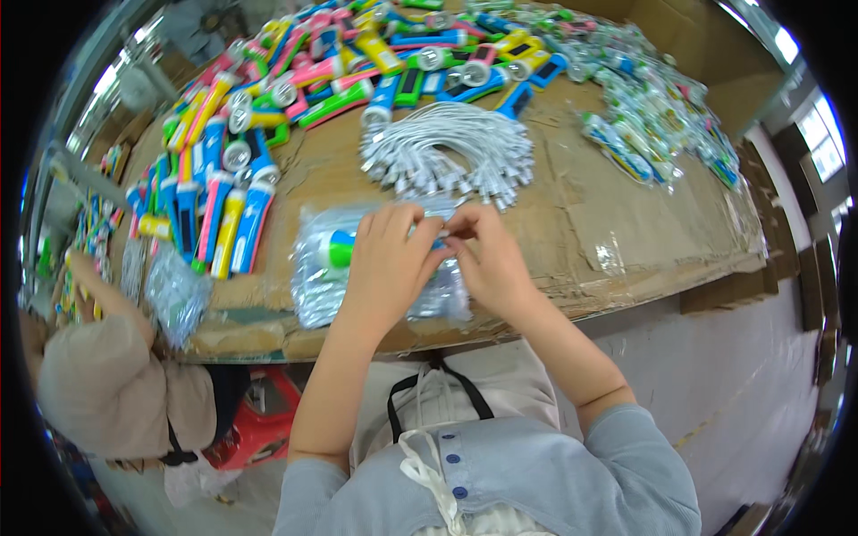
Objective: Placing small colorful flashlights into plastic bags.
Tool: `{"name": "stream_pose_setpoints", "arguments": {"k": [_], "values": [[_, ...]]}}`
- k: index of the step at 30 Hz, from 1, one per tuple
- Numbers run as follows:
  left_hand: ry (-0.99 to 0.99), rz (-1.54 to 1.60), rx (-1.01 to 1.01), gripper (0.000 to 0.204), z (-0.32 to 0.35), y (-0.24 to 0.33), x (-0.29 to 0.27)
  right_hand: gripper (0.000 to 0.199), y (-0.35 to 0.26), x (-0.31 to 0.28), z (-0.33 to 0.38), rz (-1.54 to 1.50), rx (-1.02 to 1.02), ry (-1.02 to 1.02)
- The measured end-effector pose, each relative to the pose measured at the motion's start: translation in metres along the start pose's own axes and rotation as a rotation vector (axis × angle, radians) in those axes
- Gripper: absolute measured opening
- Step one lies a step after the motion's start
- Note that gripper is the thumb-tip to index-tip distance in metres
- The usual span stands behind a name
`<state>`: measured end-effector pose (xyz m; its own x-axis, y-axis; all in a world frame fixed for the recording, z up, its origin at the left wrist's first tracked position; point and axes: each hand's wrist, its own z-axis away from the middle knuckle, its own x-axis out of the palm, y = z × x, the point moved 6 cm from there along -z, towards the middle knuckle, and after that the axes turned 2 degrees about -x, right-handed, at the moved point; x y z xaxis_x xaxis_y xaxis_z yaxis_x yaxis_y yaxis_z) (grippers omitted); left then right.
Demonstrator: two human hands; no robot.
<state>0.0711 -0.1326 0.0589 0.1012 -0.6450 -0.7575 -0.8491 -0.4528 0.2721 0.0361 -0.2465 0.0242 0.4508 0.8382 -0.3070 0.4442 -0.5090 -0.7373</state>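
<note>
My left hand [389,259] is closed over a small flashlight [340,249]. Its green and white end shows left of the hand, and a bit of blue peeks out between both hands. My right hand [485,259] meets the left fingertips in a pinch at the flashlight's other end; what it grips there is hidden. Beneath both hands lies a stack of clear plastic bags [313,299]. Just beyond them, a bundle of white cables [447,134] curves in an arch on the cardboard-covered table [572,214].
Many colourful flashlights [255,223] are heaped at the far left and back. Bagged flashlights [626,143] pile up at the right, near a cardboard box [688,45]. Another bunch of clear bags [177,290] hangs over the left edge. A co-worker [125,384] sits at left by a red stool [259,420].
</note>
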Motion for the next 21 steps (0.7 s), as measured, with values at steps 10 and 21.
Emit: {"name": "stream_pose_setpoints", "arguments": {"k": [10, 21], "values": [[-0.091, -0.106, 0.444, 0.012, -0.019, 0.034, 0.020, 0.022, 0.015, -0.068, 0.022, -0.047, 0.208, -0.041], [-0.136, 0.013, -0.181, 0.021, 0.025, -0.095, 0.032, 0.054, 0.080, -0.181, 0.033, 1.046, 0.017, -0.271]]}}
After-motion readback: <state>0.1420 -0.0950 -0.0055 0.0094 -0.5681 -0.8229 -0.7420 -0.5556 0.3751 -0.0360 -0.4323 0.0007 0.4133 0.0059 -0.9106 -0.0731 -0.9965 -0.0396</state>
